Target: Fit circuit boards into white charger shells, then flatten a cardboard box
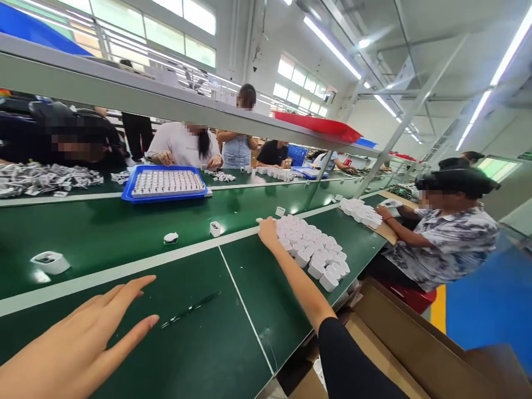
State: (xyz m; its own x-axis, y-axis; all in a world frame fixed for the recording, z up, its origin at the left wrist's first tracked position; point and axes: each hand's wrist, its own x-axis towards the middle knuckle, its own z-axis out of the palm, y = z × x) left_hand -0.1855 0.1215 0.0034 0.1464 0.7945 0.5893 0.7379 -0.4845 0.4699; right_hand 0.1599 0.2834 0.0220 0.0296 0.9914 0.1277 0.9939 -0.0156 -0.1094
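My left hand hovers over the near green tabletop with its fingers stretched out and nothing in them. A pair of dark tweezers lies on the table to its right. My right hand reaches out to the far left edge of a pile of white plastic housings. Its fingers are curled, and a speck of white shows at the tips; what they hold is mostly hidden. Just beyond that hand, one white housing sits on the green conveyor belt.
More white parts lie spaced along the belt, among them an open housing and a small piece. Across it stands a blue tray of parts before a co-worker. Another co-worker sits at right. Cardboard boxes stand below the table edge.
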